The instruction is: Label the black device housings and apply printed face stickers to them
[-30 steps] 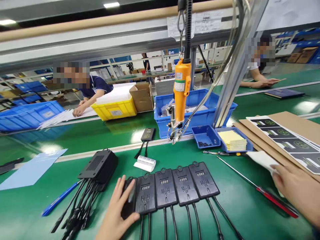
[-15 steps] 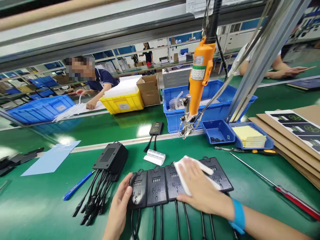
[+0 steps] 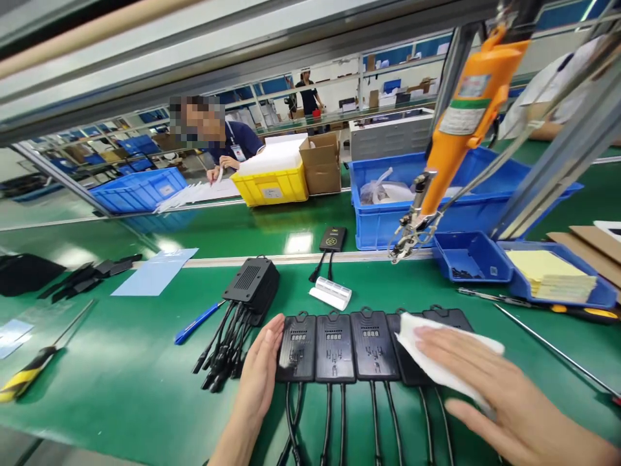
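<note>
Several flat black devices (image 3: pixel 334 346) with cables lie side by side on the green belt (image 3: pixel 121 362). My left hand (image 3: pixel 259 378) rests flat against the left edge of the leftmost device, fingers stretched out. My right hand (image 3: pixel 490 388) lies flat with fingers spread, pressing a white cloth (image 3: pixel 439 356) onto the two rightmost devices. Beyond them sit a stack of black boxes with cables (image 3: pixel 252 285) and a small white roll (image 3: pixel 331 293).
An orange electric screwdriver (image 3: pixel 456 129) hangs above the belt at right. Blue trays (image 3: pixel 468 259) with screws and yellow pads, a big blue bin (image 3: pixel 388 213), a blue pen (image 3: pixel 196 322) and screwdrivers (image 3: pixel 29 372) surround the work. A person works across the line beside a yellow bin (image 3: pixel 272 188).
My right hand brought the white cloth from the right onto the devices, then slid it right. The view turned left. My left hand stayed at the row's left end.
</note>
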Demonstrator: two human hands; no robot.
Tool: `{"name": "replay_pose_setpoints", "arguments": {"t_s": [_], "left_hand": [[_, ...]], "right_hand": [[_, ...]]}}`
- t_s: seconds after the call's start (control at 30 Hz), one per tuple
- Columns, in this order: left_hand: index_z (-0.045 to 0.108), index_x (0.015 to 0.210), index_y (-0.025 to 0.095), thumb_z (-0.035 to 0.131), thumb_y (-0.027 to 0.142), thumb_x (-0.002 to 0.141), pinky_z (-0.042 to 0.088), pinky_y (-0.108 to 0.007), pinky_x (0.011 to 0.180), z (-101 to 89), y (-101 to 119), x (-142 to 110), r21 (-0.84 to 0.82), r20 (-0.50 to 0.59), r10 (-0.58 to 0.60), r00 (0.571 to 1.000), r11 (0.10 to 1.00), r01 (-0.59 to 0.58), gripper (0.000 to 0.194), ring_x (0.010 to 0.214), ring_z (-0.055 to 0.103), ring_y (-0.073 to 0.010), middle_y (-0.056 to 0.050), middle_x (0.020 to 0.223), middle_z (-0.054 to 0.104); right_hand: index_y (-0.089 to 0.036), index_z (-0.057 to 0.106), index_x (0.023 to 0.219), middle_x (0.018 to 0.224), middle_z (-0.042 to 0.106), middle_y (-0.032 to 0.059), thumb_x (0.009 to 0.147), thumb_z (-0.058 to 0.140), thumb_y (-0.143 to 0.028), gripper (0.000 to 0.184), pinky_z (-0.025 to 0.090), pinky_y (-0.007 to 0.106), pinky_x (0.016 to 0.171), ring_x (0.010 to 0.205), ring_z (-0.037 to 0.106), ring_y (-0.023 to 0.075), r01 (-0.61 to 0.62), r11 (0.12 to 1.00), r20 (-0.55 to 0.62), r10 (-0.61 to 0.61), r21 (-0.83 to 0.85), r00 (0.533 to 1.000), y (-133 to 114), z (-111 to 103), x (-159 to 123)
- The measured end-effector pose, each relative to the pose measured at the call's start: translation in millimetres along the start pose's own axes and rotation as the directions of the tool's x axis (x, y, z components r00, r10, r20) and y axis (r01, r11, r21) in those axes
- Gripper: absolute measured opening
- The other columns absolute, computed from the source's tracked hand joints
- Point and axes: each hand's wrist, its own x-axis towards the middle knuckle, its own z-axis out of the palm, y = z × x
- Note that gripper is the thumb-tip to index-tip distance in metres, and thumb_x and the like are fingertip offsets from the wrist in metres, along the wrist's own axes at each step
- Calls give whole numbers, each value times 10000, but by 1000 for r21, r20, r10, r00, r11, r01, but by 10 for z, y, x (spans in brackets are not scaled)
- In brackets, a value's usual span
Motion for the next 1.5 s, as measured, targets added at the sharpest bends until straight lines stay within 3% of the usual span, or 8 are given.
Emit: {"name": "replay_pose_setpoints", "arguments": {"t_s": [0.17, 0.53, 0.67, 0.87, 1.03, 1.13, 1.3, 1.5], "left_hand": [[644, 1224, 253, 718, 633, 751, 299, -426, 1182, 15, -61, -52, 77, 2, -48, 999, 996, 48, 612, 1332, 476, -288, -59, 1376, 589], [591, 1271, 197, 496, 821, 769, 251, -419, 1200, 81, -90, -87, -25, -57, -16, 998, 1000, 15, 807, 1390, 399, -276, -114, 1431, 527], [538, 1315, 195, 294, 730, 912, 261, -395, 1190, 83, -91, -83, -71, -130, -24, 991, 997, 15, 712, 1376, 420, -247, -112, 1424, 527], [573, 1229, 144, 197, 545, 1005, 348, -367, 1145, 95, -29, -15, -173, -139, -49, 989, 985, 25, 594, 1280, 534, -215, -165, 1338, 591], [561, 1245, 133, 261, 492, 1019, 359, -377, 1143, 110, -50, -31, -166, -142, -37, 989, 986, 13, 519, 1268, 547, -217, -173, 1340, 590], [527, 1292, 118, 295, 528, 1008, 343, -386, 1156, 119, -109, -35, -132, -147, -18, 989, 991, -2, 550, 1280, 536, -226, -184, 1356, 573], [461, 1373, 142, 347, 709, 919, 341, -409, 1158, 108, -215, -19, -67, -165, 17, 986, 997, -28, 735, 1307, 509, -258, -182, 1390, 542], [441, 1390, 179, 392, 799, 838, 327, -418, 1167, 94, -251, -13, -19, -143, 39, 989, 999, -42, 831, 1322, 493, -274, -162, 1421, 517]], "right_hand": [[-140, 161, 1555, 1596, 176, 197, 736, 585, -778, 1122, 356, 680, 1058, 1406, 245, 484, 73, 981, 141, -48, -177, 989, 369, 476, -153], [-62, 225, 1524, 1585, 49, 254, 795, 705, -490, 972, 103, 583, 1197, 1464, -22, 389, 86, 957, 486, -217, 278, 847, -744, 1109, 1522], [13, 273, 1495, 1574, 170, 271, 850, 573, -174, 736, 137, 504, 1220, 1477, 115, 338, 195, 902, 408, -356, 386, 841, -889, 1246, 1621], [-273, 669, 1223, 1174, 719, 32, 989, 367, -170, 396, 492, 317, 1014, 1105, 653, 177, -38, 701, 446, -410, 712, 795, -679, 599, 1054], [-371, 504, 1398, 1444, 533, -4, 1018, 347, -303, 416, 460, 407, 1080, 1310, 510, 231, -236, 857, 388, 47, 457, 921, -199, 513, 619], [-313, 351, 1498, 1556, 342, 9, 941, 311, -76, 607, 331, 439, 1168, 1418, 334, 212, 4, 933, 393, -155, 360, 906, -155, 765, 694], [-106, 442, 1444, 1495, 406, 142, 879, 355, -14, 579, 345, 433, 1164, 1388, 388, 232, 358, 922, 374, -387, 148, 843, -605, 1156, 1332], [44, 523, 1332, 1409, 496, 266, 830, 436, 12, 511, 467, 504, 1059, 1322, 473, 360, 332, 930, 294, -278, -155, 914, -737, 1403, 2020]]}}
